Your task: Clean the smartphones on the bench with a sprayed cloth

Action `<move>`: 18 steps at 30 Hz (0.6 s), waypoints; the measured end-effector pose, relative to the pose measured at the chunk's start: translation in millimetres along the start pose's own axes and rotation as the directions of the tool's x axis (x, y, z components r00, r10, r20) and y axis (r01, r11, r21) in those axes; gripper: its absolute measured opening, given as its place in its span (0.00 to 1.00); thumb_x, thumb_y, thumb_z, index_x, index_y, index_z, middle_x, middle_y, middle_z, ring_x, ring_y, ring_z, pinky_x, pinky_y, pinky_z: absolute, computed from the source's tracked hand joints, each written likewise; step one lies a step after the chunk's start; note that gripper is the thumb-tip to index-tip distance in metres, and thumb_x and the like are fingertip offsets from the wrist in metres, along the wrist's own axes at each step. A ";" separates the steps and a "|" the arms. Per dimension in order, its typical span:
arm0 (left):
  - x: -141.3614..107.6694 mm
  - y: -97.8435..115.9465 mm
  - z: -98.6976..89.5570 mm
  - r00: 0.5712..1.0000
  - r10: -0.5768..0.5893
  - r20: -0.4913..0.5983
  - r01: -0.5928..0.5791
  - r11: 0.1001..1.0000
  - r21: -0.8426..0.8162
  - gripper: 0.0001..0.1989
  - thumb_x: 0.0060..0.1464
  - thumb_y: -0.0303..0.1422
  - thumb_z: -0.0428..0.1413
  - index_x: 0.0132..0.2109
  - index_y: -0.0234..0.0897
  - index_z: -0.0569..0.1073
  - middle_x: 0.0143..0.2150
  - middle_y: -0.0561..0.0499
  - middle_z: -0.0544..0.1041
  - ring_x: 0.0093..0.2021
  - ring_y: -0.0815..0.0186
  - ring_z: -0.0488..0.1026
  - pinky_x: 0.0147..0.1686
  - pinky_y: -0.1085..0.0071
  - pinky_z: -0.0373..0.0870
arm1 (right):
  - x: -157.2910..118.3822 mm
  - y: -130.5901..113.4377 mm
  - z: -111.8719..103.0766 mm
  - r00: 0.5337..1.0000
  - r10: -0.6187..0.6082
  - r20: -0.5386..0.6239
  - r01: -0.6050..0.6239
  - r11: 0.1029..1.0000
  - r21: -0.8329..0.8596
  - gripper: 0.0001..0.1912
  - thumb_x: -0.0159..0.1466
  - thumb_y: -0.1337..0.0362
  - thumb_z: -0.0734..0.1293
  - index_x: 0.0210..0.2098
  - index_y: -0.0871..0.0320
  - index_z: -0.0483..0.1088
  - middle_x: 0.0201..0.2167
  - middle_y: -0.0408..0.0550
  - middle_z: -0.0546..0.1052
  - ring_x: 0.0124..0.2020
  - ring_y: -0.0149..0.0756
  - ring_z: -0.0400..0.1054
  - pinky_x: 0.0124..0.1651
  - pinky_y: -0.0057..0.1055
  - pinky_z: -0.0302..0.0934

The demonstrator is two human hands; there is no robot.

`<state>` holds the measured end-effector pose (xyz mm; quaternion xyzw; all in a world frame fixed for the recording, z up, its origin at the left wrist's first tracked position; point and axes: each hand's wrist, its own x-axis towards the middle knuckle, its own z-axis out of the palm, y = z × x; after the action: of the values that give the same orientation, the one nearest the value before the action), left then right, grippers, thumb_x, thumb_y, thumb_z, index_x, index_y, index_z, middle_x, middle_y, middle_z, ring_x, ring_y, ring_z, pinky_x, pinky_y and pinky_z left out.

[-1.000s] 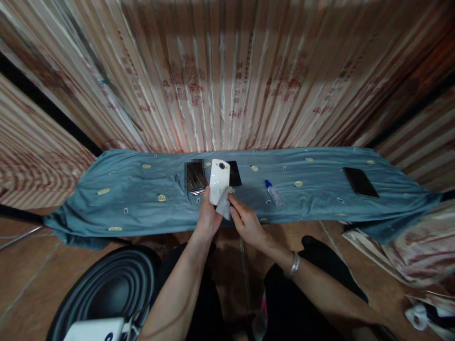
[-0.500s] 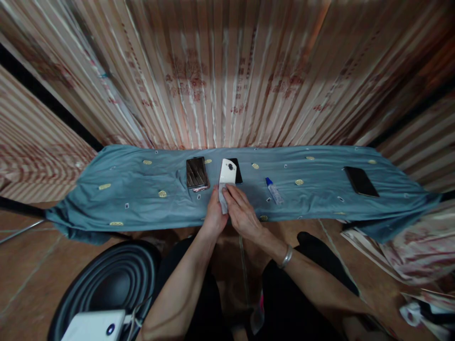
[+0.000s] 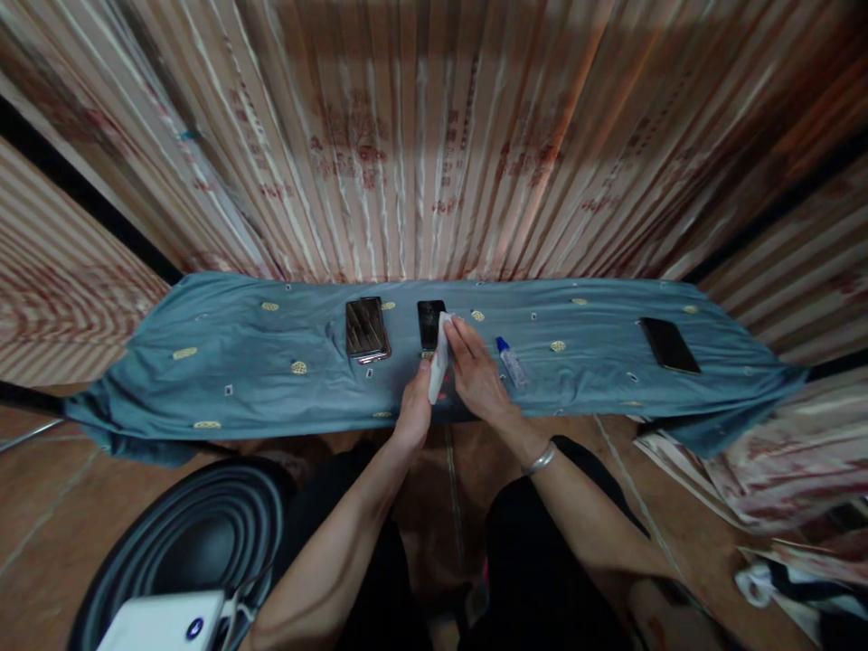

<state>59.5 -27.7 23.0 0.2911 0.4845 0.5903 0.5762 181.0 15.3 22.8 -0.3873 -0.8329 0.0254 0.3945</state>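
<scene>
A white phone (image 3: 437, 376) is tipped almost on its edge over the front of the covered table. My left hand (image 3: 413, 409) grips it from the left, thumb along its lower side. On its other side is my right hand (image 3: 476, 372), fingers closed near the top, where a pale wiping cloth (image 3: 444, 318) is pressed; the cloth and phone are hard to tell apart here. Just behind them a black phone (image 3: 429, 318) lies on the fabric. A small clear bottle with a blue cap (image 3: 514, 363) rests right of my right hand.
Blue-green patterned fabric (image 3: 312, 398) covers the narrow table. Dark phones lie stacked (image 3: 366, 327) at left; another dark phone (image 3: 669, 345) lies at far right. Striped curtains (image 3: 407, 136) hang behind. A white device with a cable (image 3: 163, 622) sits on a black ringed stool (image 3: 203, 542) at lower left.
The white phone has turned from showing its back to nearly edge-on. My right hand has moved up along it, and the black phone behind is more exposed.
</scene>
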 end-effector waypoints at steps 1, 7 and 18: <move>-0.5 -1.0 -0.2 1.000 0.017 0.015 -0.017 0.999 0.033 0.23 0.62 0.44 0.49 0.53 0.33 0.76 0.48 0.42 0.80 0.52 0.54 0.75 0.46 0.63 0.75 | 0.2 2.0 -1.5 1.000 0.018 -0.005 -0.018 1.000 0.005 0.35 0.66 0.75 0.53 0.71 0.53 0.43 0.70 0.52 0.55 0.71 0.41 0.46 0.70 0.49 0.49; 2.3 -1.6 -4.4 0.998 0.069 0.003 -0.069 0.996 0.061 0.23 0.62 0.44 0.49 0.50 0.30 0.77 0.45 0.41 0.80 0.51 0.55 0.75 0.46 0.62 0.74 | -7.2 -11.4 2.0 0.998 -0.053 -0.014 0.054 0.996 0.067 0.35 0.68 0.73 0.53 0.72 0.51 0.39 0.71 0.51 0.53 0.72 0.41 0.45 0.70 0.48 0.51; -4.1 -5.3 4.0 0.997 0.020 0.069 -0.022 0.999 0.026 0.20 0.59 0.43 0.53 0.50 0.36 0.78 0.46 0.44 0.81 0.46 0.57 0.77 0.36 0.70 0.73 | 1.3 9.4 -7.3 0.995 0.093 -0.030 -0.088 0.989 0.120 0.33 0.68 0.72 0.52 0.71 0.52 0.44 0.72 0.50 0.50 0.72 0.39 0.44 0.71 0.50 0.47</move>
<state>66.0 -31.4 20.5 0.3237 0.4692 0.5796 0.5823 191.3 20.8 25.4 -0.4010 -0.8043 0.0856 0.4301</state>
